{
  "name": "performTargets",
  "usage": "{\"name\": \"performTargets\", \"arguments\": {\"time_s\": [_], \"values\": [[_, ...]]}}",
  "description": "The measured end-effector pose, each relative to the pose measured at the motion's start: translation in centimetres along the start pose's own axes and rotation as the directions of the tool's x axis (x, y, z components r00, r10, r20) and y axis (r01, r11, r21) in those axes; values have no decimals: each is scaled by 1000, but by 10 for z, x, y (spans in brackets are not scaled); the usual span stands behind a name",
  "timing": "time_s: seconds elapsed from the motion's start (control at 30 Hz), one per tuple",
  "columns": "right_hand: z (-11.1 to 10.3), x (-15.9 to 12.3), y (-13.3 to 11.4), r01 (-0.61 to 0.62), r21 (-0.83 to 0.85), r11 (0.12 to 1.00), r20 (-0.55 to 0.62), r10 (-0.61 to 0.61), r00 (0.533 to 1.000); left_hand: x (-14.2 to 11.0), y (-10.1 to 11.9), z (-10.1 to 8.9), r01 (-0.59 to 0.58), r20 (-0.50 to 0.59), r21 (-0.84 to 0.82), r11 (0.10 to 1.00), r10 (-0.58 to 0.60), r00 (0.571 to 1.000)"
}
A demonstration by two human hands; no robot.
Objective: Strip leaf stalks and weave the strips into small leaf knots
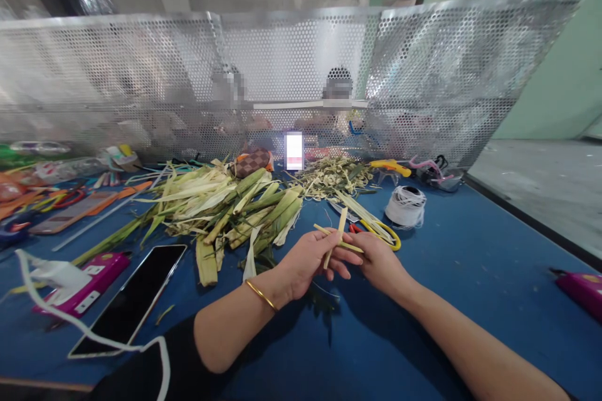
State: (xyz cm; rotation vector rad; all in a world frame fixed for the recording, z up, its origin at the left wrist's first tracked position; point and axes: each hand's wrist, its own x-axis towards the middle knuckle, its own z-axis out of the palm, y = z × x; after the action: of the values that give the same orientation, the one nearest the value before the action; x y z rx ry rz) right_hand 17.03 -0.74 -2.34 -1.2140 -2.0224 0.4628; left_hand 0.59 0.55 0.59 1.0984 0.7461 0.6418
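The table (pixel 446 307) was blue, with husks (pixel 202 200) heaped left of its middle and shreds (pixel 336 177) behind to their right. Scissors (pixel 397 242) lay near a white spool (pixel 405 208). At left, a phone (pixel 134 301) lay beside a magenta power strip (pixel 111 268); a magenta block (pixel 579 291) lay far right

On the table (pixel 451 276), husks (pixel 258 200) lie left of the spool (pixel 406 208), beyond the phone (pixel 134 301).

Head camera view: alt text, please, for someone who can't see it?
A person's left hand holds crossed pale strips over a blue table, the right hand close beside it. Beyond lie piled pale-green leaves and wound white string, before a perforated metal screen.
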Motion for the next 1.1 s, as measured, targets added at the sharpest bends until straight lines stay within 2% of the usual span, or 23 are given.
{"name": "performTargets", "arguments": {"time_s": [0.07, 0.13, 0.27, 0.37, 0.4, 0.47, 0.6, 0.73, 0.83, 0.93, 1.1], "values": [[-1, 0, -1, 9, -49, 999, 36, -8, 999, -1, 1, 1, -5, -18, 39, 999, 5, 1000], [-2, -2, -1, 18, -81, 997, 17, -17, 1000, -1, 2, 2, -40, -75, 65, 997, 44, 996], [-13, 4, 3, -46, -116, 992, -180, 24, 983, 2, 2, 0, -70, -247, 90, 993, 91, 965], [-32, 32, 12, -158, -243, 957, -289, 84, 954, 6, -1, -2, 20, -316, 34, 999, -9, 949], [-39, 47, 16, -199, -323, 925, -298, 100, 949, 7, -3, -2, 63, -298, -1, 998, -60, 953], [-51, 85, 25, -352, -518, 780, -331, 197, 923, 8, -8, -1, 95, -261, -48, 994, -105, 960], [-56, 165, 50, -465, -571, 676, -394, 272, 878, 10, -16, -1, 119, -193, -61, 991, -129, 973], [-43, 219, 78, -552, -573, 606, -411, 371, 833, 14, -20, -3, 123, -159, -92, 988, -136, 978], [-34, 241, 98, -627, -542, 560, -429, 457, 779, 18, -22, -5, 145, -123, -112, 983, -158, 980], [-26, 251, 112, -676, -486, 554, -437, 517, 737, 22, -25, -8, 160, -93, -110, 981, -170, 981], [-21, 247, 120, -653, -326, 684, -476, 478, 738, 22, -25, -8, 162, -76, -64, 985, -167, 983]]}}
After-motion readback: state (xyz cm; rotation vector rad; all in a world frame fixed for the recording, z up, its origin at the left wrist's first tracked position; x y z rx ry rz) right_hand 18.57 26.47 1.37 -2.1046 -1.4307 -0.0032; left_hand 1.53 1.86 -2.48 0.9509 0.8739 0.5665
